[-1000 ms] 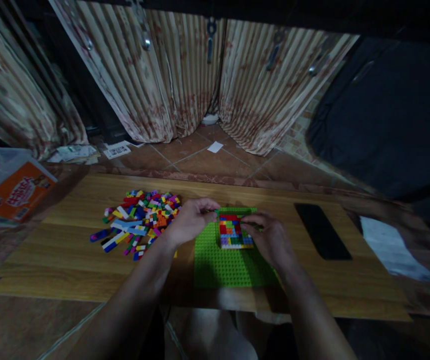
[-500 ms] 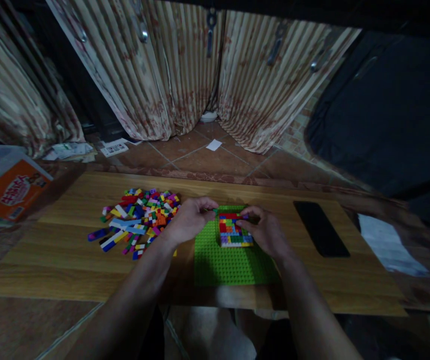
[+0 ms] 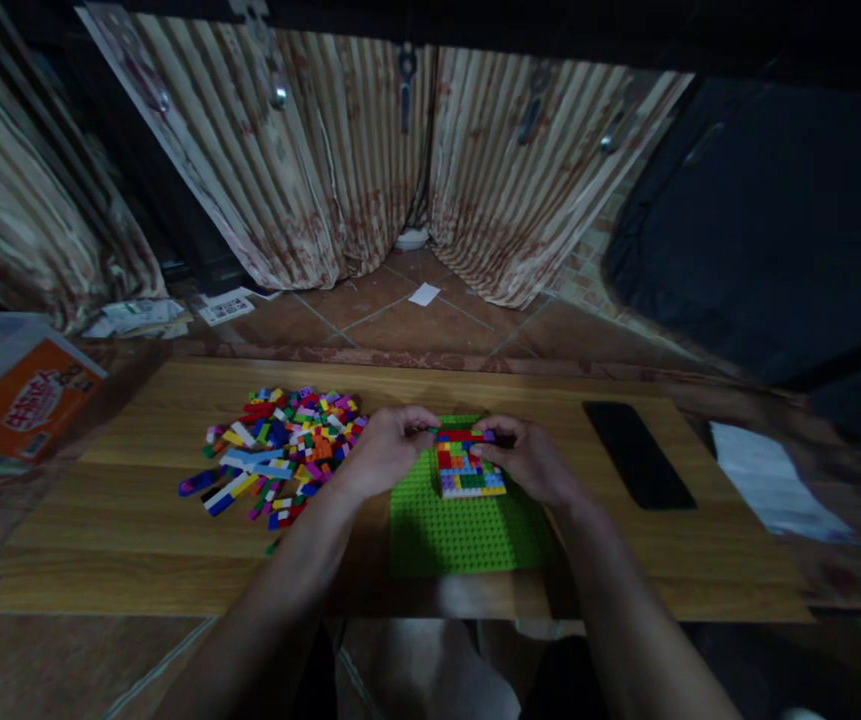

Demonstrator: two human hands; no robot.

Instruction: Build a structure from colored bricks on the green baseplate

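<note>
One flat, many-coloured, rectangular block of studded, seemingly plastic bricks [image 3: 467, 470] sits on the far half of a bright green, studded baseplate [image 3: 467, 540]; the left hand [image 3: 391, 452] curls, thumb and fingers drawn close, at its far left corner; the right hand [image 3: 531, 458] bends over its right edge; whether either pinches anything, I cannot tell; the block should be light, stiff and smooth, its seams the weak point; low, opposite sides look the best hold.
</note>
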